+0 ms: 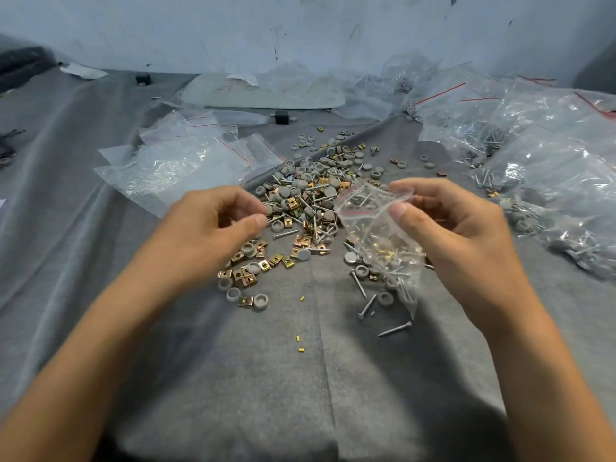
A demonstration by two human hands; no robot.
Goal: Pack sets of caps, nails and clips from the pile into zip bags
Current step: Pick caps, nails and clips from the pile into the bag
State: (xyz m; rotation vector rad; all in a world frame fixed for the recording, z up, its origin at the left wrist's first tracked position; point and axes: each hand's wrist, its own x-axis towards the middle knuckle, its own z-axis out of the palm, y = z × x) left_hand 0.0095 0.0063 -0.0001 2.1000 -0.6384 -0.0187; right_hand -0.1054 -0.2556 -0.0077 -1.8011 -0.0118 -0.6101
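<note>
Right hand (450,225): I see it raised over the near right side of the pile, thumb and forefinger clamped on the mouth of the zip bag (376,235).
Zip bag: clear, with a red zip line. It hangs slanting down from that pinch, its lower corner low over the grey cloth (300,378). Through the plastic I make out nails, brass-coloured clips and grey caps.
Left hand (213,225): over the near left side of the pile, fingers curled, thumb tip close to the forefinger. I cannot tell whether anything is held between them.
Pile (310,191): spread across the middle of the cloth between my two hands and beyond them, a mix of all three parts, thinning toward the far edge.
Caps (261,301): grey, round, some hollow side up. Loose ones lie at the near left fringe of the pile.
Clips (246,301): small square brass-coloured pieces, clustered thickest under the left hand.
Nails (395,329): grey metal, a few lying singly on the cloth below the hanging bag.
Flat bags (176,161): a loose heap of clear bags with red zip lines, left of the pile toward the far left.
Filled bags (550,181): heaped along the right edge of the cloth, holding nails and grey caps.
Yellow bits (299,337): three tiny pieces on bare cloth, nearer to me than the pile.
Black block (281,117): small, beyond the pile near the far edge.
</note>
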